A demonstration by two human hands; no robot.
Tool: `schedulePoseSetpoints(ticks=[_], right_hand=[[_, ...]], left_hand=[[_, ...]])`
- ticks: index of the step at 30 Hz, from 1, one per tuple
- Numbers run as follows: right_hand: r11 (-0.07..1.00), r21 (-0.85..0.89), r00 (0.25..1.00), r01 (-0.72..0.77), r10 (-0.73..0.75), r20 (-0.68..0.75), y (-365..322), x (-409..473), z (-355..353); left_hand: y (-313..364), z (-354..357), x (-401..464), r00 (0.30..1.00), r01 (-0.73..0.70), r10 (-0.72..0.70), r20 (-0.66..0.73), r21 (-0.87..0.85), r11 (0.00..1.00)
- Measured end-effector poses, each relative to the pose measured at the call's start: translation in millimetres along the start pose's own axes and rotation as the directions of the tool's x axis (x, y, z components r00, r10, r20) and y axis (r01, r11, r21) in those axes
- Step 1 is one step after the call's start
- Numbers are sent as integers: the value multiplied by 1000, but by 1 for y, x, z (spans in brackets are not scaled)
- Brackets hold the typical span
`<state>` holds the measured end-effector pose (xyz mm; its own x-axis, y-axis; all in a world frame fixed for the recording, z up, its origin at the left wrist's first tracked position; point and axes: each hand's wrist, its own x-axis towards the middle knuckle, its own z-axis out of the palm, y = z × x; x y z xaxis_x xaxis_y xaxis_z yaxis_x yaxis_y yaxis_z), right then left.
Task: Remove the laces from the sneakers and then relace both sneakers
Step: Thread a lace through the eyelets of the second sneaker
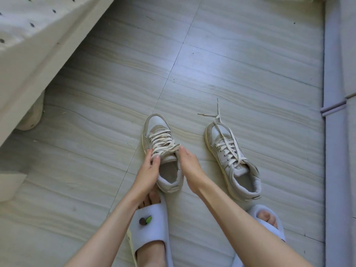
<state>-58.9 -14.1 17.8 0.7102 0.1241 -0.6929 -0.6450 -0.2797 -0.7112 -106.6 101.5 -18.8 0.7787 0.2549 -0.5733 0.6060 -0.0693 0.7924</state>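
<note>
Two worn white-and-beige sneakers stand on the floor, toes pointing away from me. The left sneaker (162,151) is laced with cream laces (163,140). My left hand (149,168) pinches a lace end at the top eyelets on its left side. My right hand (189,166) pinches the other lace end at the shoe's right side. The right sneaker (233,158) stands apart to the right, still threaded, its untied lace ends (216,114) trailing over the toe onto the floor.
I wear pale slippers, one (152,228) just behind the left sneaker and one (269,224) behind the right sneaker. A cream bed frame (38,60) with a round foot (31,116) fills the upper left. A pale cabinet edge (335,112) runs along the right.
</note>
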Motion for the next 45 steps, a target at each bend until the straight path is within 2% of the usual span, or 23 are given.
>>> schedulePoseSetpoints(ticks=[2, 3, 6, 8, 10, 12, 17, 21, 23, 25, 28, 30, 35, 38, 41, 45], right_hand=[[999, -36, 997, 20, -17, 77, -20, 11, 4], [993, -108, 993, 43, -31, 112, -30, 13, 3], [917, -369, 982, 151, -98, 160, -58, 11, -13], [867, -465, 981, 179, -123, 148, -74, 2, -32], [833, -518, 981, 193, -147, 128, -91, -10, -59], [803, -558, 978, 209, -185, 99, -111, -25, -91], [736, -622, 942, 266, -336, 6, -153, -67, -174], [720, -636, 936, 277, -352, 9, -138, -84, -223], [759, -598, 948, 258, -317, 7, -114, -83, -241], [776, -591, 961, 218, -276, -8, -85, -77, -256], [779, -605, 976, 162, -216, -17, -42, -59, -267], [779, -612, 982, 135, -186, -20, -14, -44, -268], [785, -588, 977, 193, -212, 38, 41, -10, -247], [744, -619, 963, 251, -259, 79, 64, 2, -231], [734, -620, 937, 278, -350, 6, 79, 2, -223], [768, -592, 939, 245, -339, -51, 99, -17, -221]], left_hand=[[15, -13, 20, 1000, -25, 25, -8, 63, 998], [23, -22, 27, 999, -47, 46, 7, 144, 988], [53, -48, 34, 986, -169, 147, 85, 496, 852], [79, -55, 27, 972, -225, 222, 79, 595, 772], [110, -50, 14, 939, -318, 324, 111, 637, 702], [145, -36, -1, 892, -432, 394, 220, 667, 607], [238, 24, -42, 751, -644, 481, 453, 666, 377], [275, 81, -62, 673, -711, 418, 610, 690, 137], [273, 107, -63, 664, -724, 363, 654, 684, 92], [256, 132, -58, 678, -721, 335, 655, 682, 125], [212, 155, -43, 719, -692, 304, 625, 681, 239], [175, 159, -29, 758, -652, 264, 596, 705, 278], [92, 156, -7, 841, -535, 140, 523, 761, 369], [66, 159, -4, 860, -497, 157, 486, 724, 478], [62, 164, -2, 881, -456, 182, 436, 684, 568], [53, 168, -8, 868, -482, 213, 449, 658, 578]])
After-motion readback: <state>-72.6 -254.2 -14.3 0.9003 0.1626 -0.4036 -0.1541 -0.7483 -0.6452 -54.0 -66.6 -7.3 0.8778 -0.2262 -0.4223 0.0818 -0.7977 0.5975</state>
